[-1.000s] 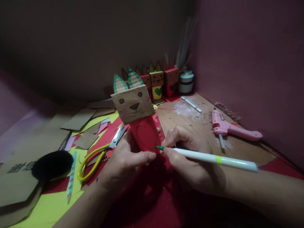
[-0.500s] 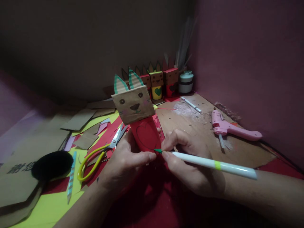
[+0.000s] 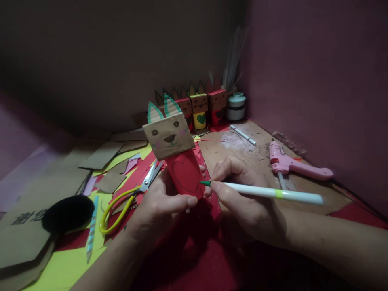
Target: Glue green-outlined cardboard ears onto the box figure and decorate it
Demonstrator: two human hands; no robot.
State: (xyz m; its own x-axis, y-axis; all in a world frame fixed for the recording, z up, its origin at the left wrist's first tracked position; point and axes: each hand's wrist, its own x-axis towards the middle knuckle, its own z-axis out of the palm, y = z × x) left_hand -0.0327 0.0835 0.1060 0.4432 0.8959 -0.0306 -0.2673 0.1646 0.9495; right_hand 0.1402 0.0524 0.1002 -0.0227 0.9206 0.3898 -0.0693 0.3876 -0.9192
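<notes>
My left hand (image 3: 159,210) grips the base of a cardboard cat figure (image 3: 174,149), which has a brown box head with a drawn face, green-striped ears and a red roll body bearing a drawn heart outline. My right hand (image 3: 242,200) pinches a white marker (image 3: 266,193) with a green tip. The tip touches the right edge of the red body, beside the heart. The figure leans slightly to the left above the red paper on the table.
Yellow-handled scissors (image 3: 127,196) lie left of the figure among cardboard and yellow paper scraps. A pink glue gun (image 3: 291,163) and a white pen (image 3: 243,134) rest on the right. Three finished cat figures (image 3: 201,107) and a small jar (image 3: 236,106) stand at the back corner. A black pom-pom (image 3: 67,212) is at left.
The marker tip went down along the red body, then back up to its right edge. The cat figure now sits slightly lower in view.
</notes>
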